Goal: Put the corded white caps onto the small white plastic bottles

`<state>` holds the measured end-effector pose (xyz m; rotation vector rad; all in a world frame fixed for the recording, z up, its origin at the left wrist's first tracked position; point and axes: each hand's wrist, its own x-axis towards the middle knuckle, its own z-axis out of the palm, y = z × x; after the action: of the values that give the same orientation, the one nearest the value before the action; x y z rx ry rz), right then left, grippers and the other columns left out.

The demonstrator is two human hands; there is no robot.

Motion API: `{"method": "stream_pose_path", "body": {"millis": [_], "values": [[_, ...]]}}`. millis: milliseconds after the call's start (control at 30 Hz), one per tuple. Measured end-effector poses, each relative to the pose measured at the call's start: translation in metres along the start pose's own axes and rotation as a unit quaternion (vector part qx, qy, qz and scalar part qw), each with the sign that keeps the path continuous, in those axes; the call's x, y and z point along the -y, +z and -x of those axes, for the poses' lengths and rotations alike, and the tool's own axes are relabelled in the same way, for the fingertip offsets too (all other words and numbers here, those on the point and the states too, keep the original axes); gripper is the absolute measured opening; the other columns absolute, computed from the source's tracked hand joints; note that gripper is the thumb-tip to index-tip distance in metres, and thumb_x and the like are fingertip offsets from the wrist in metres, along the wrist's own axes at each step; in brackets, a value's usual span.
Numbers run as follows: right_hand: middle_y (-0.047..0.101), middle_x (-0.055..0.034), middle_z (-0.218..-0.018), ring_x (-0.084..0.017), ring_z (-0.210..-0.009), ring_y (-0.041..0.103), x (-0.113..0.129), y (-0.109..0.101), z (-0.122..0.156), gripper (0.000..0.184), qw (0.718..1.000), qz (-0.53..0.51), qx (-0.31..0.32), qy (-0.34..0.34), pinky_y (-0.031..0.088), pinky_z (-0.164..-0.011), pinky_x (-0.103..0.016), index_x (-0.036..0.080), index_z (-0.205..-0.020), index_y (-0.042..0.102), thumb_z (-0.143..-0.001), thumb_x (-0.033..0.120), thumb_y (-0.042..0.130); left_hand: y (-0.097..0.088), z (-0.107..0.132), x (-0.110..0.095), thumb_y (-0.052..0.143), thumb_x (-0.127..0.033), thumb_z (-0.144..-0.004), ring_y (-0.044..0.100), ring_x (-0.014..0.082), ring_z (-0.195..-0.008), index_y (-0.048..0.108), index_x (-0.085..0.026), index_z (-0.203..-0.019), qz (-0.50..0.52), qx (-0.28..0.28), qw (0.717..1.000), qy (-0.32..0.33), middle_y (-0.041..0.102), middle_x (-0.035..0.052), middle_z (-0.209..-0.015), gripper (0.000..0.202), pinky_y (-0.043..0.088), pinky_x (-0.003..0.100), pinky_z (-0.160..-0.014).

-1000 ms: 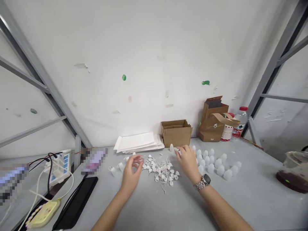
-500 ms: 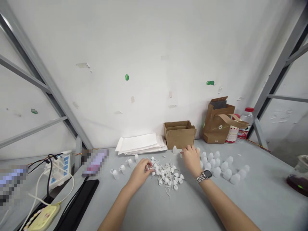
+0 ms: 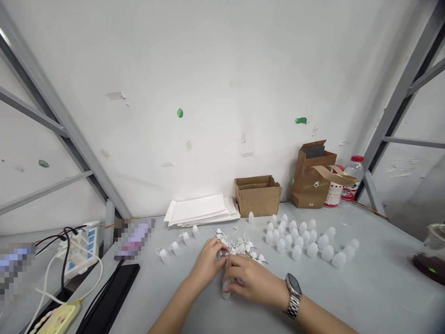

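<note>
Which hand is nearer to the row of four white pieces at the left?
Left. The left hand is right of the row and closer to the person; the right hand is farther right, holding a translucent piece.

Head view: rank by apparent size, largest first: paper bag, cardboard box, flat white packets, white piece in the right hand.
1. Paper bag
2. Cardboard box and flat white packets: too alike to rank
3. White piece in the right hand; smallest, though partly hidden

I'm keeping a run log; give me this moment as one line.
left hand: beside white cap pile, grip unclear | right hand: holding translucent container | other translucent containers: grouped on table's right side
</note>
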<state>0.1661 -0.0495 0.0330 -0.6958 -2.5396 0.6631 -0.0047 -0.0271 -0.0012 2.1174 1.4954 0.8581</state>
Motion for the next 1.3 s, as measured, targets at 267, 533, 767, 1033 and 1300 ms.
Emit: {"method": "stream_pose_path", "body": {"millis": [267,533,767,1033,1300], "values": [[0.056,-0.0057,-0.097,-0.018,-0.089,0.051,-0.004,0.022,0.001,0.022,1.000,0.007,0.024,-0.010,0.040,-0.079,-0.027,0.019,-0.090,0.061,-0.071,0.028,0.064,0.012,-0.002,0.002,0.058,-0.029,-0.069,0.049,0.0193,-0.077,0.063,-0.021,-0.065,0.000,-0.041,0.999,-0.010,0.053,0.0028,-0.072,0.010,0.039,0.033,-0.072],[0.059,-0.0016,-0.085,-0.015,-0.076,0.052,-0.002,0.005,-0.001,0.017,0.979,-0.147,-0.091,0.104,0.041,-0.071,-0.025,0.021,-0.095,0.054,-0.083,0.028,0.046,-0.002,-0.008,0.001,0.055,-0.037,-0.070,0.056,0.0189,-0.086,0.059,-0.018,-0.069,0.182,-0.143,0.970,-0.076,0.060,0.0054,-0.085,0.019,0.043,0.028,-0.071],[0.049,0.0018,-0.067,-0.013,-0.064,0.044,-0.012,0.007,-0.010,0.014,0.957,-0.181,-0.143,0.177,0.035,-0.059,-0.022,0.017,-0.066,0.055,-0.074,0.030,0.057,-0.006,-0.007,-0.008,0.052,-0.048,-0.069,0.064,0.0194,-0.078,0.050,-0.018,-0.073,0.384,-0.189,0.889,-0.164,0.068,0.0046,-0.073,0.030,0.046,0.032,-0.074],[0.034,0.0063,-0.052,-0.008,-0.052,0.032,-0.008,0.016,-0.012,0.025,0.953,-0.205,-0.105,0.194,0.024,-0.049,-0.020,0.017,-0.054,0.044,-0.074,0.029,0.055,-0.003,-0.001,-0.024,0.057,-0.043,-0.069,0.064,0.0193,-0.075,0.048,-0.018,-0.071,0.416,-0.162,0.882,-0.153,0.068,0.0036,-0.068,0.026,0.046,0.032,-0.074],[0.033,0.0060,-0.051,-0.008,-0.052,0.032,-0.008,0.017,-0.014,0.027,0.940,-0.236,-0.132,0.210,0.025,-0.049,-0.020,0.017,-0.052,0.043,-0.074,0.029,0.054,-0.001,0.002,-0.025,0.059,-0.039,-0.069,0.063,0.0177,-0.072,0.052,-0.018,-0.077,0.427,-0.143,0.884,-0.127,0.068,0.0031,-0.071,0.024,0.045,0.029,-0.071]]}}
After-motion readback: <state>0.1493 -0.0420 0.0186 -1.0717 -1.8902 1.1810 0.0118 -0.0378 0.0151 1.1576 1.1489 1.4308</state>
